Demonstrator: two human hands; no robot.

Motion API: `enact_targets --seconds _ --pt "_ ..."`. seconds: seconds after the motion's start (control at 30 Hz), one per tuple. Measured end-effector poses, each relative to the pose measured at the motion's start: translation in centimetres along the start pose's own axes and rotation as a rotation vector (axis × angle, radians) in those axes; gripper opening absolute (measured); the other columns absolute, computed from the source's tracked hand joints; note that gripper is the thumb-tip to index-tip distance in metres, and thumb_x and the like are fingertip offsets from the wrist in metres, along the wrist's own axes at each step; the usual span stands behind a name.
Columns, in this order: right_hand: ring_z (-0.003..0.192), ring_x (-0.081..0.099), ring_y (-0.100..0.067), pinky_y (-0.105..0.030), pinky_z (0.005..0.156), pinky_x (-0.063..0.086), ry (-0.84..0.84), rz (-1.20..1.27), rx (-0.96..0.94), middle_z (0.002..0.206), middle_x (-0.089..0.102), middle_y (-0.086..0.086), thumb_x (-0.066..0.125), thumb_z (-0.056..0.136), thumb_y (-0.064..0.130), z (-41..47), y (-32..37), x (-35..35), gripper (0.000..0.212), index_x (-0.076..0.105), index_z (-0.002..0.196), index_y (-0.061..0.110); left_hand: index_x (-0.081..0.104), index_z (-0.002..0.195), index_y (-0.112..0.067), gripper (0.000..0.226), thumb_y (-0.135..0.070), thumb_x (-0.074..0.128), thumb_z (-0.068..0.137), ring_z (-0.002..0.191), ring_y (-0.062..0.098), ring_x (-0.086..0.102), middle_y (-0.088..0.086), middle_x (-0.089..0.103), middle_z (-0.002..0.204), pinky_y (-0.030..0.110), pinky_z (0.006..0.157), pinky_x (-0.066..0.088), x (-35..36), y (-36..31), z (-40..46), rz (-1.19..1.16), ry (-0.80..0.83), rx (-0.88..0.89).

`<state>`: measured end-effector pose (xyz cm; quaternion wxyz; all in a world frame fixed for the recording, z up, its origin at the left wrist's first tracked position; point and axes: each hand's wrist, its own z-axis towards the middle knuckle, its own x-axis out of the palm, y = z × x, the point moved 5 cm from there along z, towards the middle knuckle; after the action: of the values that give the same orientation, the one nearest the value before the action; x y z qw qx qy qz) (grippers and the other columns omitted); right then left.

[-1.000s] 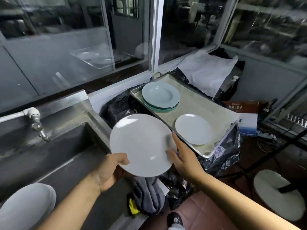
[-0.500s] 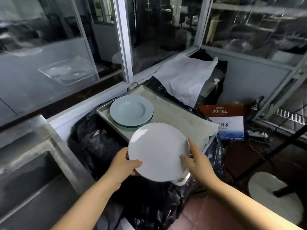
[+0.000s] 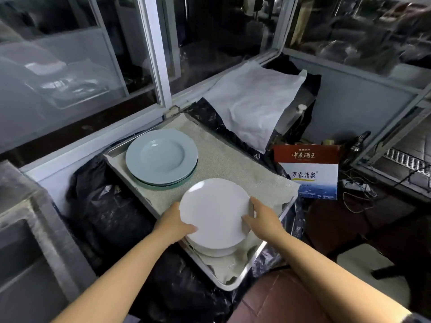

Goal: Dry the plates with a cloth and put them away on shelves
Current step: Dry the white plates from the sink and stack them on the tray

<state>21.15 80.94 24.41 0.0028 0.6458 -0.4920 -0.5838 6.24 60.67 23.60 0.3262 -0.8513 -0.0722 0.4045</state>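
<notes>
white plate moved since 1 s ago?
Yes. The white plate went right from beside the sink to over the tray, above another white plate there.

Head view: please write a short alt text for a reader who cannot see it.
Both hands, left hand and right hand, hold a white plate just over another white plate on a cloth-lined metal tray. A stack of pale blue plates sits at the tray's far end.

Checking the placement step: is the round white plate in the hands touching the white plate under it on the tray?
Cannot tell. The head view shows the held round white plate directly over the lower white plate, hiding the seam between them.
</notes>
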Motion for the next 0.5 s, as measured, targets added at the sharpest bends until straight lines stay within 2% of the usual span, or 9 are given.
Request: enact_targets --seconds 0.03,0.17,0.33,0.5 --pt "0.087 0.058 -0.026 -0.039 0.076 0.047 0.015 -0.015 0.013 0.096 0.062 -0.002 0.058 0.09 0.021 0.6 -0.3 0.4 0.019 0.048 0.104 0.015 0.048 0.128 -0.022 0.079 -0.04 0.075 0.057 0.104 0.017 0.058 -0.008 0.062 0.114 0.032 0.084 0.053 0.4 0.2 0.7 0.056 0.008 -0.022" --pt "0.082 0.054 -0.027 -0.038 0.07 0.043 0.074 -0.105 0.051 0.09 0.057 -0.001 0.049 0.09 0.017 2.5 -1.0 1.8 0.014 0.04 0.1 0.017 0.035 0.136 -0.009 0.082 -0.039 0.077 0.072 0.114 0.024 0.056 0.004 0.058 0.125 0.03 0.084 0.05 1.6 0.5 2.5 0.277 0.031 -0.071" --pt "0.087 0.055 -0.029 -0.036 0.071 0.041 0.123 -0.197 0.06 0.108 0.063 -0.009 0.047 0.093 0.018 3.6 -1.7 3.1 0.032 0.04 0.124 0.011 0.037 0.132 -0.008 0.08 -0.054 0.07 0.076 0.115 0.023 0.057 0.003 0.058 0.124 0.036 0.095 0.047 2.5 1.0 3.8 0.531 0.073 -0.067" --pt "0.075 0.048 -0.026 -0.035 0.062 0.036 0.142 -0.246 0.061 0.087 0.053 -0.003 0.043 0.094 0.018 3.8 -2.1 3.8 0.031 0.038 0.124 0.01 0.034 0.134 -0.007 0.083 -0.061 0.064 0.078 0.119 0.022 0.054 0.001 0.057 0.127 0.043 0.106 0.03 3.6 1.3 4.3 0.675 0.097 -0.052"
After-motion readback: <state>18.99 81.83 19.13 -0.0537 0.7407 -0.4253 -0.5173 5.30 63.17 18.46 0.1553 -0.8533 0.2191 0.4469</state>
